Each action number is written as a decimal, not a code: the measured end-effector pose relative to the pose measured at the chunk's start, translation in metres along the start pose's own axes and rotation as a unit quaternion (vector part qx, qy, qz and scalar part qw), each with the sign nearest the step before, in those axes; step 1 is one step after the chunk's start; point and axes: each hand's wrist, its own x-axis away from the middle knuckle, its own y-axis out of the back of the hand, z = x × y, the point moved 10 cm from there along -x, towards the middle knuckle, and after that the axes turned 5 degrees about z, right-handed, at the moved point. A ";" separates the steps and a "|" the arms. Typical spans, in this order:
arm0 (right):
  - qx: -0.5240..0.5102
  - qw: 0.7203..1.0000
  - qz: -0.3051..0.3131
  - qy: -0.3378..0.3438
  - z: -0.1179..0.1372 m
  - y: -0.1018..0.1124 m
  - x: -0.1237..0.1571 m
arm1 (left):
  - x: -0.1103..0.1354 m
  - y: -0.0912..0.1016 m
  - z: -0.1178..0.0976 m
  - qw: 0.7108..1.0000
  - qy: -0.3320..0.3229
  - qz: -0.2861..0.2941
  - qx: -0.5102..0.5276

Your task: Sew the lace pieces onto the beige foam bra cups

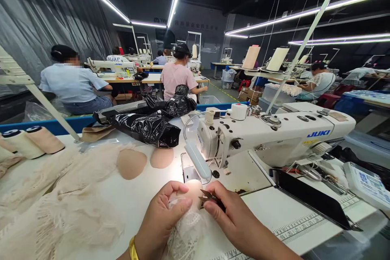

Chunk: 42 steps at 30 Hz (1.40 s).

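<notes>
My left hand (161, 215) is closed on a piece of cream lace fabric (185, 231), pinching it near the top. My right hand (234, 219) grips small dark thread snips (210, 198), their tips at the lace's lit upper edge. Both hands work at the near table edge, just in front of the needle area of a white JUKI sewing machine (274, 136). Its lamp (198, 160) shines on the fabric.
A heap of cream lace (61, 203) fills the table's left. Two beige bra cups (143, 161), thread cones (30, 141) and a black plastic bag (152, 126) lie behind. Scissors (310, 172) and a control panel (365, 185) sit right. Other people sew at benches beyond.
</notes>
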 end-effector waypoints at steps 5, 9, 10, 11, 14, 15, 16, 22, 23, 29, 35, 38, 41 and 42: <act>0.121 0.987 -0.082 0.073 0.012 -0.005 -0.008 | 0.000 0.001 0.001 1.000 0.003 0.008 0.019; 0.170 0.971 -0.126 0.113 0.018 -0.007 -0.006 | 0.001 0.006 0.002 1.000 0.001 -0.010 0.009; 0.173 0.969 -0.131 0.119 0.020 -0.007 -0.005 | 0.002 0.007 0.002 1.000 0.000 -0.022 0.004; 0.174 0.968 -0.135 0.122 0.021 -0.007 -0.005 | 0.003 0.008 0.001 0.999 -0.002 -0.033 -0.002; 0.177 0.965 -0.139 0.131 0.023 -0.006 -0.005 | 0.004 0.009 -0.001 0.999 -0.008 -0.050 -0.016; 0.179 0.965 -0.140 0.134 0.023 -0.005 -0.004 | 0.004 0.008 -0.002 0.998 -0.011 -0.051 -0.020; 0.183 0.963 -0.141 0.137 0.023 -0.005 -0.004 | 0.004 0.008 -0.001 0.998 -0.011 -0.050 -0.021; 0.227 0.949 -0.158 0.154 0.024 -0.006 -0.001 | 0.003 0.011 -0.001 0.997 -0.014 -0.051 -0.048; 0.233 0.946 -0.160 0.155 0.025 -0.007 -0.001 | 0.004 0.011 -0.002 0.997 -0.021 -0.054 -0.055; 0.244 0.945 -0.158 0.148 0.025 -0.006 -0.002 | 0.003 0.014 -0.001 0.996 -0.027 -0.057 -0.063; 0.191 0.958 -0.161 0.141 0.025 0.001 -0.003 | -0.003 0.018 0.002 0.995 -0.034 -0.031 -0.090; 0.186 0.961 -0.149 0.141 0.025 -0.001 -0.003 | -0.003 0.020 -0.002 0.991 -0.047 -0.033 -0.123; 0.196 0.960 -0.144 0.140 0.025 -0.003 -0.004 | -0.001 0.022 -0.009 0.982 -0.063 -0.056 -0.169; 0.202 0.958 -0.145 0.141 0.025 -0.004 -0.003 | 0.000 0.023 -0.010 0.980 -0.064 -0.062 -0.177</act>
